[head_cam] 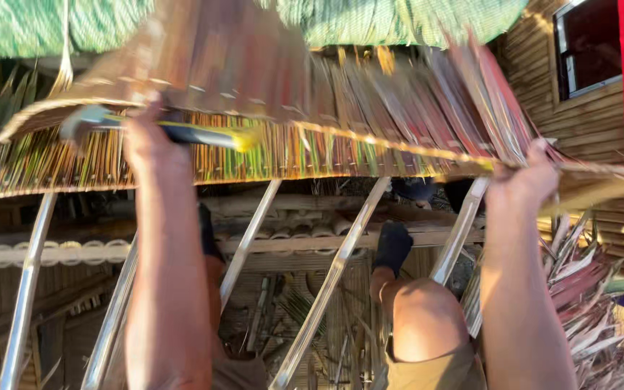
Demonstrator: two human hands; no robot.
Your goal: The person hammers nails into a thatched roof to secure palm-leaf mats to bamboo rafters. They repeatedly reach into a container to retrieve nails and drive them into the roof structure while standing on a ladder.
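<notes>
Knees and dark socks sit nearest, braced on slanted metal rafters [330, 278]. Fixing the thatch panel [290, 123] looks underway; next it wants steadying along its edge. Left hand [149, 141] is clenched around a yellow-handled tool [182, 131]; right hand [525, 180] grips the panel's spine, high overhead.

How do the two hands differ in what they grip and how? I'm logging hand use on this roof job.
The left hand is closed round a yellow-and-black handled tool, its pale metal head pointing left. The right hand holds no tool; it grips the edge of the dried palm-leaf thatch panel. The left hand sits slightly higher in the frame. Both arms are raised to the same panel.
</notes>
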